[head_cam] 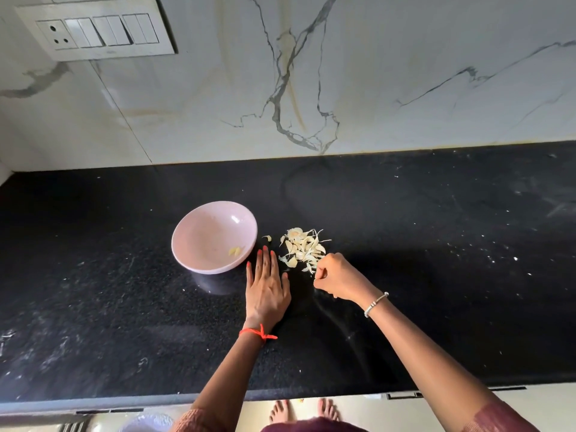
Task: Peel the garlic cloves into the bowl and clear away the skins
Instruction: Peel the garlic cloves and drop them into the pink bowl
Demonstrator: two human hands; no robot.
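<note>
Nearest me, my right hand [339, 279] is curled, contents unclear; pale papery garlic skins [304, 249] heap just beyond its knuckles. My left hand [266, 285] lies flat, open on the black tabletop [124, 307], beside the round pink bowl [193, 232].

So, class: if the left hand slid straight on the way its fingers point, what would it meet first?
Probably the stray garlic skin just ahead of the left hand, between the bowl and the skin pile; it looks roughly in line.
</note>
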